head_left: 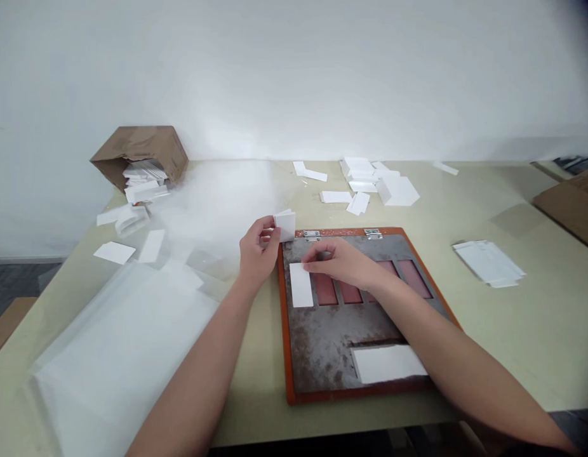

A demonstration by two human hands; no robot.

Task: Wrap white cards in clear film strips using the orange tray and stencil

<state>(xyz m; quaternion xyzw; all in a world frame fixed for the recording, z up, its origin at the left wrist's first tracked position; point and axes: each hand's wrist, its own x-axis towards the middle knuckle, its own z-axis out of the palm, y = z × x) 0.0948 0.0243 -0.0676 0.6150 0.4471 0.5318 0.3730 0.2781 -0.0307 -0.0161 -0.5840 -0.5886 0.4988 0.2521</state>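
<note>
My left hand (258,252) holds a small stack of white cards (286,226) upright between thumb and fingers, above the far left corner of a hinged metal plate (317,346) with an orange frame (285,355). With thumb and fingertips, my right hand (339,261) pinches the upper right corner of a single white card (301,289). That card lies over the left end of a row of rectangular openings; the ones beside it show a reddish base (326,292). My right hand and forearm hide part of the row. In the plate's near cutout lies a wider white piece (387,364).
Back left, a cardboard box (148,141) lies on its side, filled with white pieces. Loose cards and white blocks (399,190) are scattered at the back. A clear plastic bag (127,355) covers the left side; a white stack (489,262) sits right. Another cardboard box (573,203) stands far right.
</note>
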